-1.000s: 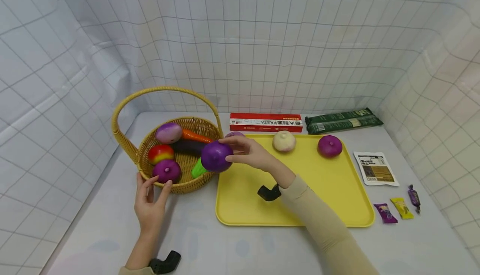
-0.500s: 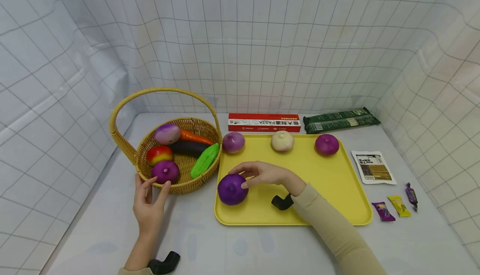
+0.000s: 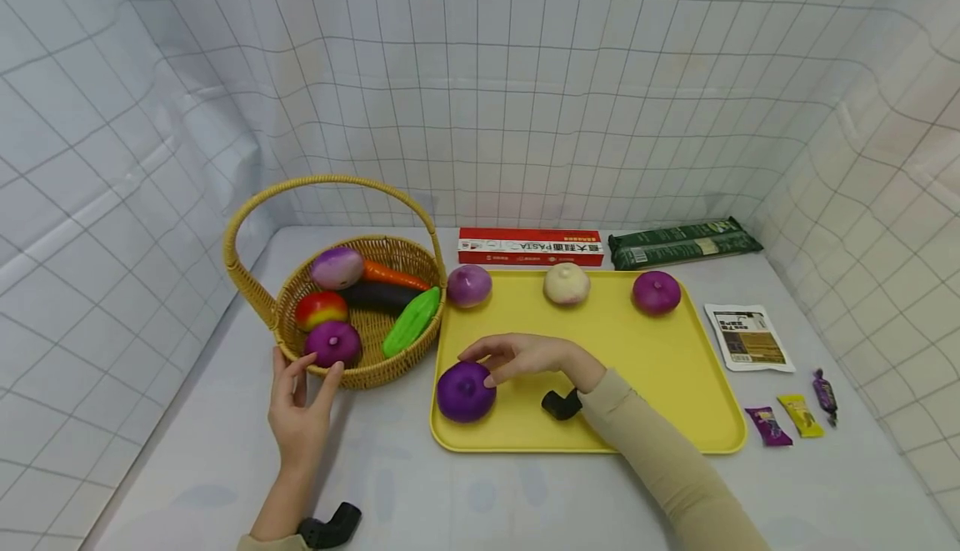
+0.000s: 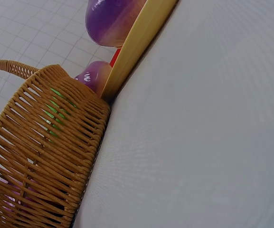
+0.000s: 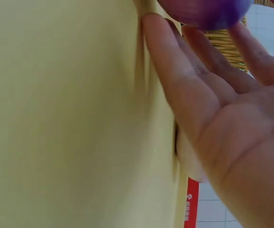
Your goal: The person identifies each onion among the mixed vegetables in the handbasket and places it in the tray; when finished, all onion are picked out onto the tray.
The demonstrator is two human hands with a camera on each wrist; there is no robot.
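Note:
A shiny purple toy onion [image 3: 466, 392] rests at the near left corner of the yellow tray [image 3: 600, 384]. Right beside it is my right hand [image 3: 528, 357], its fingers fairly straight and the tips at the onion's side. The right wrist view shows that hand's palm and fingers close over the tray, the onion [image 5: 208, 12] beyond the fingertips. My left hand [image 3: 300, 413] holds the near left rim of the wicker basket [image 3: 375, 374], index finger and thumb at the edge. The left wrist view shows the basket's woven side [image 4: 46, 142], with the hand outside its picture.
Inside the basket lie a carrot [image 3: 393, 274], an eggplant [image 3: 378, 296], a green bumpy vegetable [image 3: 411, 323] and several others. Purple and white bulbs [image 3: 567, 284] line the tray's back. Behind are a pasta box [image 3: 530, 246] and green packet [image 3: 686, 243]; candies [image 3: 800, 415] lie right.
My right hand has carried the purple onion from above the basket's right edge to the tray's near left corner, where it now sits slightly lower. The left hand has stayed at the basket rim.

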